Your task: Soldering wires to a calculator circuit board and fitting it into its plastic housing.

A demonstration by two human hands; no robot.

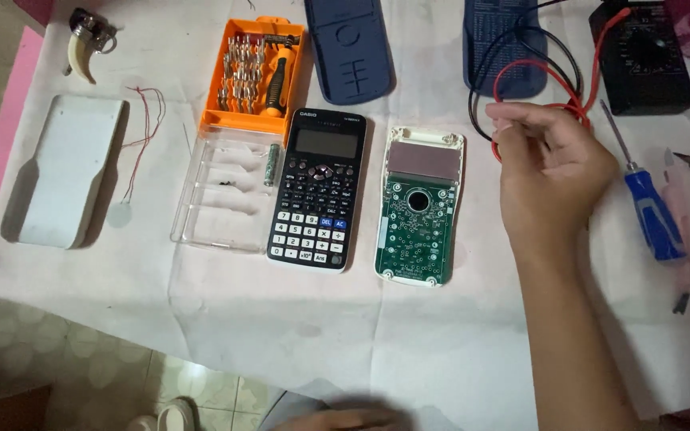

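White-covered surface (297,319): black calculator (317,191) centre; open circuit board (419,209) just right; orange bit case (259,73) upper left; blue screwdriver (647,203) far right.

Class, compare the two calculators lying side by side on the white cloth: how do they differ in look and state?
The black calculator is whole, showing keys and screen; the opened calculator shows a bare green circuit board in a white shell. The right hand is nearer the opened one. Both lie flat and upright, alike in size.

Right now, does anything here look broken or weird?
Yes. The white calculator right of the black calculator lies opened up, its green circuit board bare. Two blue covers lie apart at the top. The right hand rests on tangled red and black wires.
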